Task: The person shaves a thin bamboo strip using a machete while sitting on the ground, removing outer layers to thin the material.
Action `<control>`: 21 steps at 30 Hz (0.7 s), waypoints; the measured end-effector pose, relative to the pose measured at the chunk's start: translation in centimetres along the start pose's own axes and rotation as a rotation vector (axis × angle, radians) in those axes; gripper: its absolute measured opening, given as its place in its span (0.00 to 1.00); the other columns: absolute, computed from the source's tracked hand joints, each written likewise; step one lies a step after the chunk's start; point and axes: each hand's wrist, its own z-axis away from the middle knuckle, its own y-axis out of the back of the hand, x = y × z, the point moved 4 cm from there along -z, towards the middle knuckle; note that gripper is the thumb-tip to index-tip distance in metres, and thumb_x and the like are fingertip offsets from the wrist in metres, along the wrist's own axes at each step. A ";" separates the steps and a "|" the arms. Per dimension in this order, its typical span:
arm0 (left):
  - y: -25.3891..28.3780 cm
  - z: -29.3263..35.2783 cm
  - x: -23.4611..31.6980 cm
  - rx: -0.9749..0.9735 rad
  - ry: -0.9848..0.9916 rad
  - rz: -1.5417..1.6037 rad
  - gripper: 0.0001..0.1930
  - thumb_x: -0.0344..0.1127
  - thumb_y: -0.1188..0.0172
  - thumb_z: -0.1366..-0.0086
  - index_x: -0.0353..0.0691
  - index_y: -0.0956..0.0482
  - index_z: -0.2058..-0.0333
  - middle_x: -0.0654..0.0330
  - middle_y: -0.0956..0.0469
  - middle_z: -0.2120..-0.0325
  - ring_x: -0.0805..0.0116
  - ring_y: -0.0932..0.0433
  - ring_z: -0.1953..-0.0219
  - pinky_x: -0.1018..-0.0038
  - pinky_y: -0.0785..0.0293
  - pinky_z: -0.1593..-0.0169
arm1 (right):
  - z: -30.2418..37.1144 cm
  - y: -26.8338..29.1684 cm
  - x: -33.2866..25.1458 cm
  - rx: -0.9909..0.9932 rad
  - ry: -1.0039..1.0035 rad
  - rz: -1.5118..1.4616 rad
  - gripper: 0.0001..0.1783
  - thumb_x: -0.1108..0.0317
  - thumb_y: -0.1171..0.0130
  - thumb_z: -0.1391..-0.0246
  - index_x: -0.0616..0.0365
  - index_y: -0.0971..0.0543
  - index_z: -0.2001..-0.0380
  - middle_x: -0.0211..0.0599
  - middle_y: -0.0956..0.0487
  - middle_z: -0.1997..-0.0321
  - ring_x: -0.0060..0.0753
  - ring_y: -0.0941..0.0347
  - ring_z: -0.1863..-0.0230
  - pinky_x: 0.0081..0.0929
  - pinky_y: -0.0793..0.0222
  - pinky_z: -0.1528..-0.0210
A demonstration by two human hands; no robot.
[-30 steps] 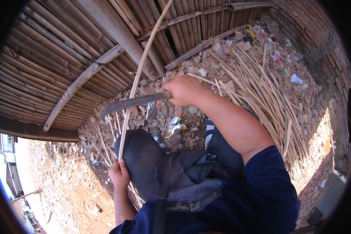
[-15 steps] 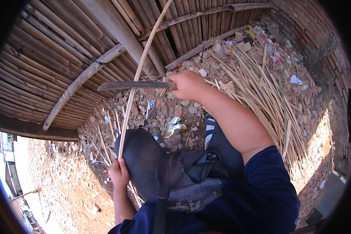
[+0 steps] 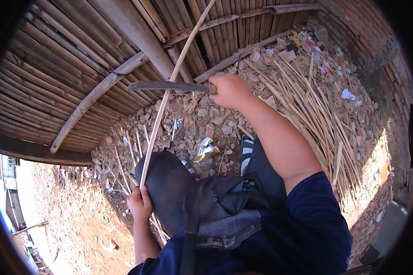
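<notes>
A long pale bamboo strip (image 3: 158,121) slants from beside my knee up past the top edge of the view. My left hand (image 3: 140,201) is closed round its lower end, thumb along the strip. In my right hand (image 3: 231,91) is the handle of a machete (image 3: 170,86), its dark blade pointing left. The blade lies across the strip at about mid-length and appears to touch it. My right arm is stretched forward and the fingers are wrapped round the handle.
A pile of split bamboo strips (image 3: 314,117) lies on the rubble at the right, with several more strips (image 3: 128,146) left of my knee. Ahead stands a bamboo slat wall (image 3: 69,68) with a curved pole. A brick wall (image 3: 367,32) rises far right; a shiny wrapper (image 3: 206,150) lies between my legs.
My right hand and the machete have moved forward and slightly right along the strip. The strip's far end has shifted a little right; my left hand keeps its place.
</notes>
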 end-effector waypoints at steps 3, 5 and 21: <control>0.0 -0.2 0.1 -0.031 0.018 0.012 0.23 0.44 0.46 0.25 0.36 0.33 0.78 0.48 0.32 0.88 0.50 0.30 0.86 0.60 0.37 0.79 | -0.2 -1.6 0.9 0.018 0.037 -0.086 0.20 0.61 0.32 0.53 0.51 0.17 0.55 0.47 0.15 0.59 0.54 0.19 0.53 0.50 0.23 0.49; -0.1 -0.1 -0.1 -0.031 0.028 0.030 0.23 0.44 0.46 0.25 0.36 0.34 0.79 0.48 0.32 0.88 0.50 0.31 0.86 0.60 0.37 0.79 | -0.1 -2.1 0.1 0.021 0.063 -0.150 0.21 0.61 0.32 0.54 0.51 0.17 0.54 0.47 0.15 0.59 0.54 0.19 0.52 0.50 0.23 0.49; -0.1 -0.1 -0.3 -0.024 0.008 0.014 0.22 0.43 0.46 0.25 0.36 0.33 0.78 0.48 0.31 0.88 0.47 0.29 0.86 0.59 0.37 0.78 | 0.0 -2.0 -0.5 -0.076 0.107 -0.041 0.23 0.62 0.32 0.56 0.49 0.16 0.52 0.49 0.15 0.60 0.56 0.19 0.55 0.50 0.23 0.51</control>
